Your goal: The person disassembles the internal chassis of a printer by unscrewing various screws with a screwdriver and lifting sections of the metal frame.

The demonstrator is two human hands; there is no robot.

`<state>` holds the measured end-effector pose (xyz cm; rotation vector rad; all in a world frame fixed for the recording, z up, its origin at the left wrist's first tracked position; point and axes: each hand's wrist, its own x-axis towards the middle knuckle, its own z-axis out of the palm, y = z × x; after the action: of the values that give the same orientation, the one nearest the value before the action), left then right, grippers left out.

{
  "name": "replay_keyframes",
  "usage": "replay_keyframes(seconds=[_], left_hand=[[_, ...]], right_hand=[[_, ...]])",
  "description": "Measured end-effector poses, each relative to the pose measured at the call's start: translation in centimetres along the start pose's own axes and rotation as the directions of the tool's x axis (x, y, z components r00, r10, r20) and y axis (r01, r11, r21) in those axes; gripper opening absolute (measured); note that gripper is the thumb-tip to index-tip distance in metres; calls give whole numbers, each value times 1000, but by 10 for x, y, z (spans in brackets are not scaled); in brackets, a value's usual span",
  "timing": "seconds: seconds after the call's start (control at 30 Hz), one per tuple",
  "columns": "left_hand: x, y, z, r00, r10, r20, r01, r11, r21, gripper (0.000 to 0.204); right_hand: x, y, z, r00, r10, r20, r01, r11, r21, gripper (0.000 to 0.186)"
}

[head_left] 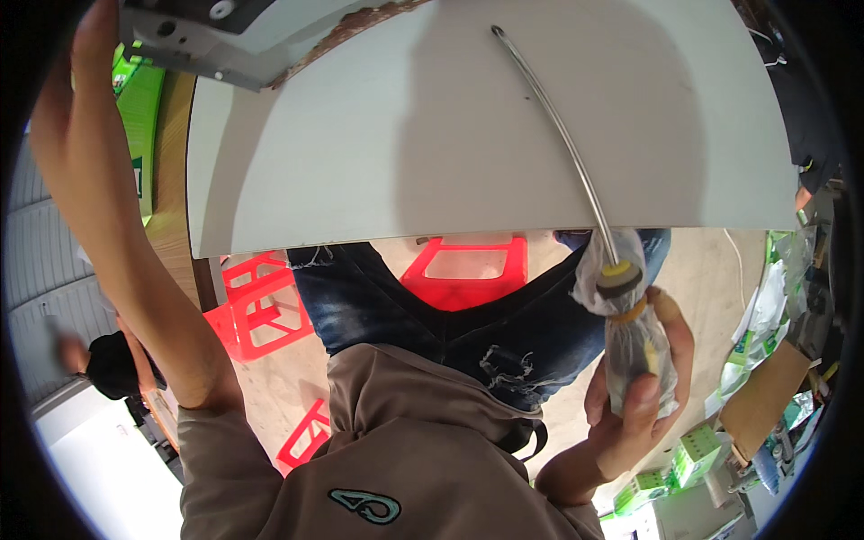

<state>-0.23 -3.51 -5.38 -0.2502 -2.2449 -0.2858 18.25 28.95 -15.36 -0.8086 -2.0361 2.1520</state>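
My right hand point(641, 396) is wrapped round the handle of a long screwdriver point(560, 126). Clear plastic film point(630, 355) covers the handle, bound by a tan band, with a yellow and dark collar showing through. The metal shaft reaches forward over the white tabletop point(333, 171), its tip lying far up the table. At the upper left, my raised left hand point(76, 99) is beside a grey metal housing point(211, 40) with holes and screws. Most of its fingers are cut off by the picture's rim, so its grip is hidden.
Red plastic stools point(468, 286) stand beneath and beside the table's near edge. A green box point(139, 135) is at the left. Cardboard point(765, 400), green-and-white cartons point(695, 454) and plastic packaging lie on the right. Another person point(112, 364) is at the far left.
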Motion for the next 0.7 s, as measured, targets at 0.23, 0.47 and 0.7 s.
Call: replay_keyframes(seconds=[0.23,0.47,0.7], left_hand=[[-10,20,7,958,284,28,-283,935,213,73],[-18,88,27,823,529,207,-566,731,380,73],[-4,126,55,641,632,435,-767,538,350,83]], right_hand=[[22,5,5,999,-49,10,48,997,59,84],[18,8,-4,998,62,-13,-61,995,80,84],[32,12,-30,977,77,199,-105,985,138,79]])
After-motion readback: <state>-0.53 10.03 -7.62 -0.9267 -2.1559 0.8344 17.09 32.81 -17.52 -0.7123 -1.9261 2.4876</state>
